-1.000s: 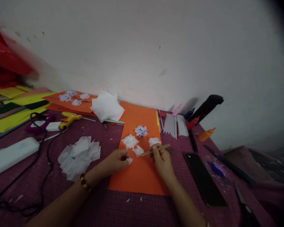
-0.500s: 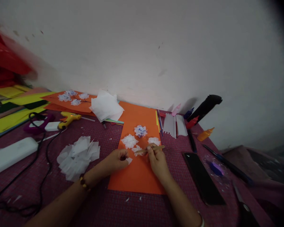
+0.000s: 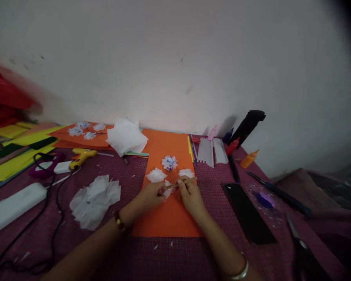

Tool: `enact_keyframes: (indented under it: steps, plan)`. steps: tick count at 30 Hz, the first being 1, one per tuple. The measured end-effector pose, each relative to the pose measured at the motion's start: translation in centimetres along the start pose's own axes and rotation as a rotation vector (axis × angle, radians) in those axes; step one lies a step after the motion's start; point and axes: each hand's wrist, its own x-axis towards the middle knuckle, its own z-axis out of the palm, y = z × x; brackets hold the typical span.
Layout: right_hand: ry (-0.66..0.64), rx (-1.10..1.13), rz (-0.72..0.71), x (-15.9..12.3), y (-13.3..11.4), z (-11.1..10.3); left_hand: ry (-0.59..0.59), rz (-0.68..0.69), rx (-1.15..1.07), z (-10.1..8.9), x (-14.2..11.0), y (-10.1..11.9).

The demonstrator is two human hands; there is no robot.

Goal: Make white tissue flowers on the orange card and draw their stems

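A wooden stick (image 3: 192, 180) is pinched in my right hand (image 3: 193, 197), its left end meeting the fingers of my left hand (image 3: 151, 194). My left fingers are closed on a small white tissue piece (image 3: 167, 194), partly hidden. Both hands are over an orange sheet (image 3: 168, 222). On that sheet sit a blue-tinged tissue flower (image 3: 169, 162), a white tissue flower (image 3: 156, 175) on the left and another white flower (image 3: 186, 173) on the right. A third white clump behind the stick is mostly covered by my hands.
Left are loose tissue squares (image 3: 95, 201), a yellow glue gun (image 3: 83, 156), a white power strip (image 3: 17, 207) and black cable. White tissue sheets (image 3: 126, 136) lie behind. On the right are a phone (image 3: 250, 214), scissors (image 3: 305, 253), a utility knife (image 3: 280, 194) and an orange paint bottle (image 3: 249, 159).
My right hand has brought the wooden stick leftward and away from the white clump, to my left fingers. My left hand has turned slightly and moved nearer. The view has shifted a little.
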Motion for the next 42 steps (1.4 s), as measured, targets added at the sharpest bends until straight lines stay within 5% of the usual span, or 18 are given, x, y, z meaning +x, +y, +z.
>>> enact_keyframes:
  steps: [4,10,18,25,42]
  plan:
    - [-0.006,-0.019,-0.034,0.1,0.3,-0.1,0.132,0.001,0.088,-0.5,0.2,-0.9]
    - [0.037,-0.02,-0.032,-0.3,0.1,-0.4,0.12,0.002,-0.051,-1.1,-0.3,-1.3]
    - [0.082,-0.012,-0.039,-0.2,-0.1,-0.8,-0.236,0.045,-0.339,-1.7,-1.4,0.7]
    - [0.174,-0.011,-0.035,-1.0,-1.0,-1.2,0.071,0.033,-0.005,0.0,0.2,0.0]
    - [-0.025,-0.328,-0.159,-1.4,-1.6,-0.5,0.133,0.004,-0.073,0.4,0.2,0.0]
